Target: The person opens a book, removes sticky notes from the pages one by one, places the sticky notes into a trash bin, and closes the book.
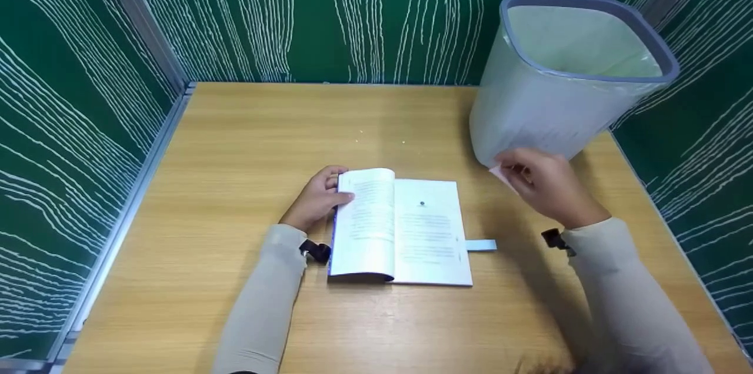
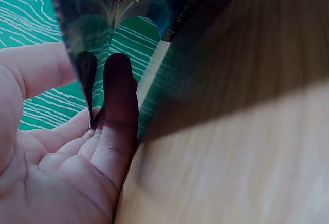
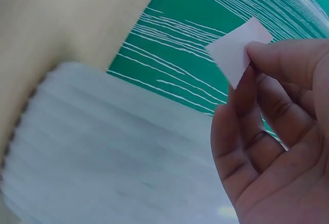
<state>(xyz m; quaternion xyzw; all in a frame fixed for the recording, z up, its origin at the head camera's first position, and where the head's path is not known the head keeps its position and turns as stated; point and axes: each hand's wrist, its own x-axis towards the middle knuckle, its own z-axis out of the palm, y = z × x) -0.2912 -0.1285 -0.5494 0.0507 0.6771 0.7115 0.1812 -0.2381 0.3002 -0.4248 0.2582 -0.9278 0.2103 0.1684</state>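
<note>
An open book (image 1: 426,233) lies on the table, its left pages raised in a curve. My left hand (image 1: 315,200) grips the book's left edge, thumb on the page and fingers behind the cover. In the left wrist view the dark cover (image 2: 126,0) with gold lettering passes between thumb and fingers. To the right, above the table, my right hand (image 1: 550,189) pinches a small pale pink piece of paper (image 3: 231,52) between thumb and fingertips, just in front of the bin. A light-blue strip (image 1: 481,245) sticks out from the book's right edge.
A tall whitish bin (image 1: 541,109) with a grey-blue rim and a liner stands at the table's back right. Tiny pale specks (image 1: 403,142) dot the wooden table (image 1: 265,133) behind the book. Green panels (image 1: 317,21) with white lines enclose the back and sides.
</note>
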